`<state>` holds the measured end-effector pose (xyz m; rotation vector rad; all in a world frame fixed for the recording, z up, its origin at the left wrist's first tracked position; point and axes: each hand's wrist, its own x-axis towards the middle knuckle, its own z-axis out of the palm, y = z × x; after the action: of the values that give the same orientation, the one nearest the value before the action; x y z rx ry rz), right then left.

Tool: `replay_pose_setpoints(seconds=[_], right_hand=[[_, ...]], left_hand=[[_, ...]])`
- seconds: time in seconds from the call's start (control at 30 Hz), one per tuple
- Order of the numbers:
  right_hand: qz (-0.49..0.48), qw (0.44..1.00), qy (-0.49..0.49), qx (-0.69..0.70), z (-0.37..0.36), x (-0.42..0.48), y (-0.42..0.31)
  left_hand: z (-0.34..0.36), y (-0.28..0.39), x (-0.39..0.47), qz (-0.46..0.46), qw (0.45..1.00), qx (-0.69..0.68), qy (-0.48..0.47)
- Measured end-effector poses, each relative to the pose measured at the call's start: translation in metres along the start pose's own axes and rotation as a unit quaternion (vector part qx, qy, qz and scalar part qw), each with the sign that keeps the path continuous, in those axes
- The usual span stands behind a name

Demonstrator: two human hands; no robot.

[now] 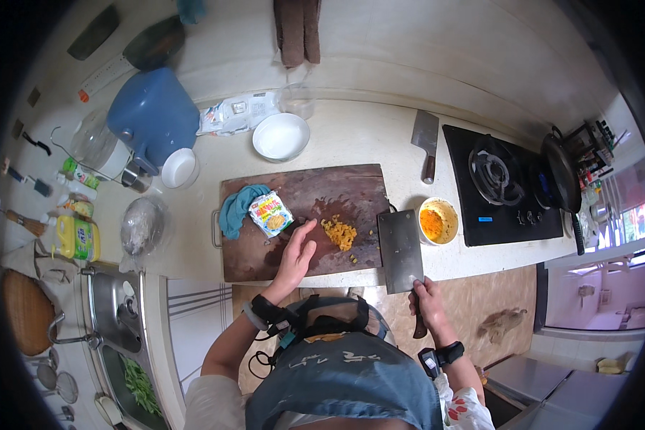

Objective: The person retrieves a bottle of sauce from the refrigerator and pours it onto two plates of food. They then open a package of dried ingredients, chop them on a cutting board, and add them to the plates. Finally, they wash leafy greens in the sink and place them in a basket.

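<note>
My right hand is closed round the wooden handle of a broad cleaver, whose blade lies flat to view beside the right end of a dark wooden cutting board. Holding nothing, my left hand hovers at the board with fingers apart, just left of a small heap of chopped orange-yellow food. A printed food packet and a crumpled teal cloth lie on the board's left part. Right of the blade stands a white tub with orange contents.
Behind the board are a white bowl and, further left, a smaller bowl. A second cleaver lies near the black gas hob, which bears a wok. At the left, a steel sink holds leafy greens.
</note>
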<state>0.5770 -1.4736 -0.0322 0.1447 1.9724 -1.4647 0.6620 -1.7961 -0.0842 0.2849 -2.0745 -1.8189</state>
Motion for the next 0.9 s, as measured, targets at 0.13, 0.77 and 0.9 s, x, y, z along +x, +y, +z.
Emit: replay_pose_setpoints(seconds=[0.13,0.77,0.9], right_hand=[[0.039,0.996,0.013,0.083,0.018,-0.004,0.034],[0.056,0.969,0.024,0.241,0.149,0.021,0.042],[0.047,0.958,-0.025,0.283,0.164,0.029,0.037]], left_hand=[[0.009,-0.011,0.027,0.027,0.999,0.017,0.032],[0.060,-0.036,0.054,0.005,0.996,-0.082,0.026],[0.056,-0.043,0.057,-0.011,0.985,-0.168,0.040]])
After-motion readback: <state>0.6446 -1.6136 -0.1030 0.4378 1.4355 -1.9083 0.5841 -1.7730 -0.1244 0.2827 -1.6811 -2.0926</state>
